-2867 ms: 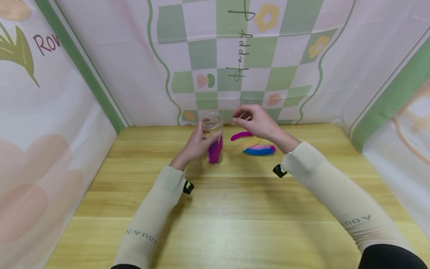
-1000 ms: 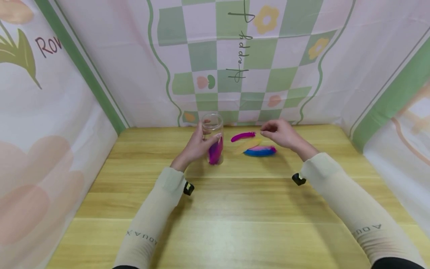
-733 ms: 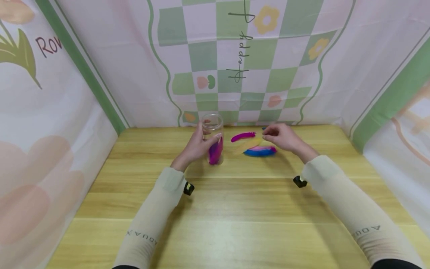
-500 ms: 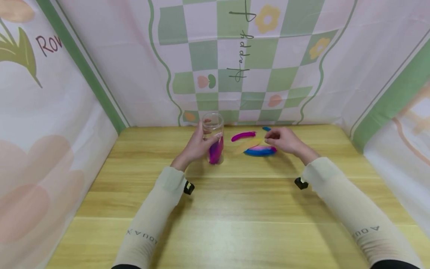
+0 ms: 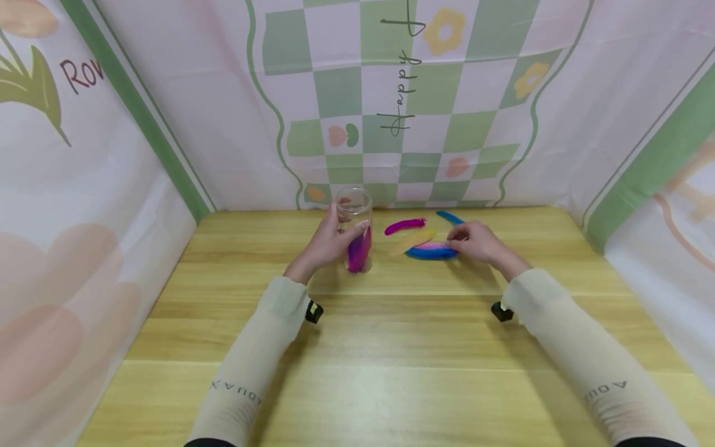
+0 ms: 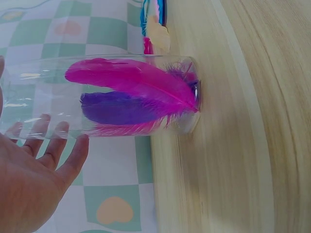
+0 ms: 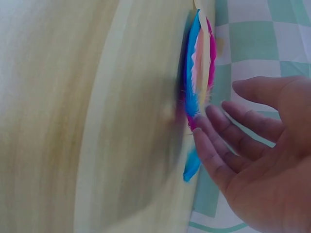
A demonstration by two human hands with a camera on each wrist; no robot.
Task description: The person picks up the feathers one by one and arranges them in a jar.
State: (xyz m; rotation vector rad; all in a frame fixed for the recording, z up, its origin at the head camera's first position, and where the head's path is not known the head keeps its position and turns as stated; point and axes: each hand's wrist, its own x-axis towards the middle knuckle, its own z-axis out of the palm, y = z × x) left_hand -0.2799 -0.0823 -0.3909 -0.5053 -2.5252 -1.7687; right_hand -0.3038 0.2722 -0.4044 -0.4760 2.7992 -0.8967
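Note:
My left hand (image 5: 326,242) grips a clear glass jar (image 6: 53,87) standing upright on the table. Inside it are a magenta feather (image 6: 131,77), a purple feather (image 6: 119,108) and more magenta plumage. My right hand (image 5: 477,241) hovers low at the right end of a pink feather (image 5: 429,246) and a blue feather (image 5: 432,254). In the right wrist view, its fingers are loosely bent, the thumb is apart from them, and nothing is pinched. Beside these lie a yellow feather (image 5: 412,242) and a curved magenta feather (image 5: 403,226). Another blue feather (image 5: 449,217) lies partly behind the right hand.
The wooden table (image 5: 357,347) extends toward me. A patterned cloth (image 5: 380,93) hangs right behind its far edge, with more cloth at both sides. A small black device (image 5: 314,311) sits at each sleeve cuff.
My right hand has moved from near the jar's mouth to the right, then down toward me. A second blue feather has come into view behind it. The left hand and jar stay put.

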